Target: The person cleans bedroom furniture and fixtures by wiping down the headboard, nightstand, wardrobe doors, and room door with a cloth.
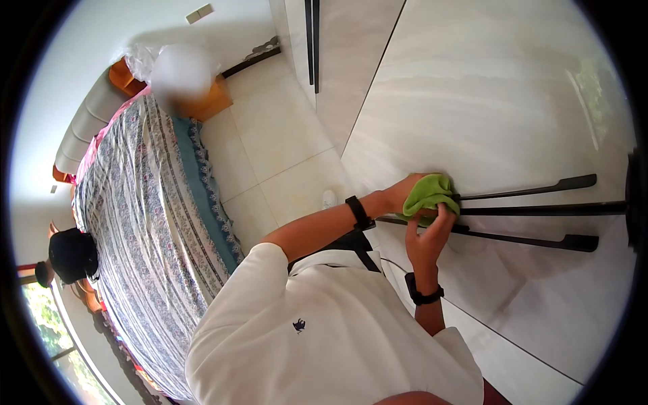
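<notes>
A green cloth is bunched around thin black rods that run side by side toward the right edge. The outer two rods have wider, flattened ends; what they belong to I cannot make out. My left hand grips the cloth from the left, its fingers mostly hidden under the folds. From below, my right hand presses bent fingers against the cloth's lower edge, thumb apart. Each wrist wears a black band.
A pale glossy wardrobe with long black handles fills the right side. On the left stands a bed with a patterned cover, a black bag at its edge. Beige tiles cover the floor between.
</notes>
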Tool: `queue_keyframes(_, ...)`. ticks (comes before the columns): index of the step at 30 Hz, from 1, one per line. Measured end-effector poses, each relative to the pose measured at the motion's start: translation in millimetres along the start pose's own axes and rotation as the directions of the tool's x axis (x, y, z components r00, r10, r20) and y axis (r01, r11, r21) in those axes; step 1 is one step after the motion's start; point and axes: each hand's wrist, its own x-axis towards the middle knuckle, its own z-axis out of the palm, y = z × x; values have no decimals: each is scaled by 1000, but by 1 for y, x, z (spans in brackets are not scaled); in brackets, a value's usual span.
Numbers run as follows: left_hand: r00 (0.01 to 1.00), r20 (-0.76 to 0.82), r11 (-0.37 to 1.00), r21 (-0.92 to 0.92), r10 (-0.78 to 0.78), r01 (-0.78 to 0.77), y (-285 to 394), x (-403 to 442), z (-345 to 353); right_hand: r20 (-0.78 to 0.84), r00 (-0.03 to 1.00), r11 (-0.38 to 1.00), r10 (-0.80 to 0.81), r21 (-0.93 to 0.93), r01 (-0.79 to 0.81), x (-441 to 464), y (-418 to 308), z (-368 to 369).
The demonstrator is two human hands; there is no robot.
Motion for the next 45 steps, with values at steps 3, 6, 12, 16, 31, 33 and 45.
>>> queue_keyframes(3,997,-74,991,133,19,-9,-19,-8,11,35,999,995,-8,-101,12,1,-9,1)
queue_keyframes(6,983,-183,993,113,-13,34,-67,-40,28,179,979,992,98,-101,-81,-9,1,14)
queue_keyframes(12,935,-87,757,563,-345,331,-125,-73,-3,738,574,893,354,-85,-442,-6,39,48)
queue_keyframes(16,895,-235,774,610,380,-169,-171,-47,-71,634,760,941,142,151,-302,20,14,54)
queue_keyframes(31,858,-513,854,432,-32,291,39,49,-194,445,893,972,74,167,-164,189,-85,59)
queue_keyframes(33,798,-559,777,391,-225,493,-5,22,-227,411,912,972,-8,216,-90,186,-69,89)
queue_keyframes(45,706,-698,651,481,-122,587,13,92,-357,217,964,967,-151,234,99,243,-120,104)
